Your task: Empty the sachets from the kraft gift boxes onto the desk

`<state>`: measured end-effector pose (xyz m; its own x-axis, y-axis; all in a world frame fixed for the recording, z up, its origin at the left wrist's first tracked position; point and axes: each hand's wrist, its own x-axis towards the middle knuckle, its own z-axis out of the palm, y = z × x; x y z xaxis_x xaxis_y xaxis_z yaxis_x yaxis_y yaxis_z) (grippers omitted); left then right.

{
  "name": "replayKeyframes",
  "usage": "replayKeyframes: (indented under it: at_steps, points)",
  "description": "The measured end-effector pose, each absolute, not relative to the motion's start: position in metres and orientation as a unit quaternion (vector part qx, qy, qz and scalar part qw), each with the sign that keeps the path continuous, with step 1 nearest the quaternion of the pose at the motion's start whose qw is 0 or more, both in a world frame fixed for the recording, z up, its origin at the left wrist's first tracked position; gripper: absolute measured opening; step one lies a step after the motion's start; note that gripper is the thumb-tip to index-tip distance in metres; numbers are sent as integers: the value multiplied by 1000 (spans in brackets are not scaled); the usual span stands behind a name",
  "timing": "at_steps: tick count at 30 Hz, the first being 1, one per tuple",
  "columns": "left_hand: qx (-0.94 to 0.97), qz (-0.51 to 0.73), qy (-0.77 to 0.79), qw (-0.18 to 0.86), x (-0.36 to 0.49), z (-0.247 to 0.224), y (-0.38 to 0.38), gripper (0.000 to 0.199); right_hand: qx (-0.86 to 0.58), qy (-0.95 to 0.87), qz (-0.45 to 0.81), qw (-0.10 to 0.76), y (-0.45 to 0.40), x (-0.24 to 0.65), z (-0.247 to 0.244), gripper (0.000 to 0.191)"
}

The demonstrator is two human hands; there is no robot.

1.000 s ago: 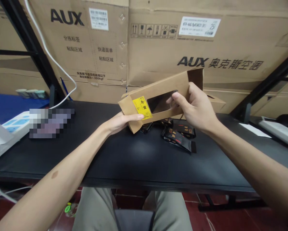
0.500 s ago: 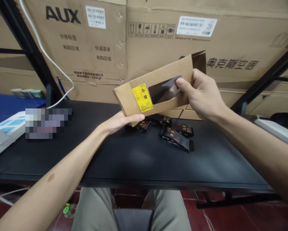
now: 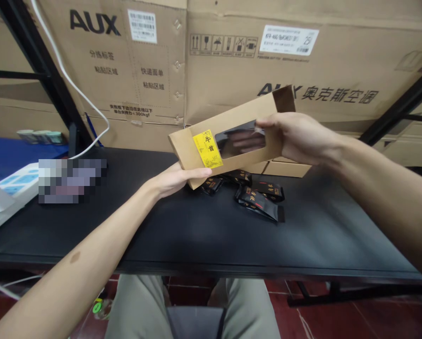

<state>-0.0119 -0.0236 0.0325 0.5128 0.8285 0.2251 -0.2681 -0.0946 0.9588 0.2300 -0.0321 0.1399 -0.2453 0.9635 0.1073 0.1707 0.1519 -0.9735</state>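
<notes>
A long brown paper box (image 3: pixel 244 120) with a dark clear window and a yellow label (image 3: pixel 208 149) is held tilted above the table, its right end raised. My left hand (image 3: pixel 173 181) grips the lower left end, thumb on the front and the other fingers hidden beneath. My right hand (image 3: pixel 297 136) is closed around the right end, thumb at the window's upper right corner. That end gapes, with a dark interior. Finger-like shapes show in the window; whether inside or reflected I cannot tell. Under the box lie several small black packets (image 3: pixel 258 202) with gold print.
Large cardboard cartons (image 3: pixel 225 89) form a wall behind the black table (image 3: pixel 196 235). A white power strip (image 3: pixel 18 183) lies at the left, beside a blurred-out item (image 3: pixel 69 181). A white cable (image 3: pixel 75 92) hangs on the left. Small brown boxes (image 3: pixel 288 169) stand behind the packets.
The box's right end has dropped slightly and shifted left. My right hand has turned flatter around that end, its thumb still at the window. My left hand keeps its hold.
</notes>
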Motion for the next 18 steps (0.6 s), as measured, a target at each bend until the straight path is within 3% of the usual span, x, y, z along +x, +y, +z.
replayKeyframes:
  at_steps: [3, 8, 18]
  points:
    - [589, 439, 222, 641, -12, 35, -27, 54, -442, -613, 540, 372, -26, 237, 150, 29]
    - [577, 456, 219, 641, -13, 38, -25, 47, -372, -629, 589, 345, -22, 241, 155, 18]
    - [546, 463, 209, 666, -17, 36, -18, 49, -453, -655, 509, 327, -27, 238, 167, 21]
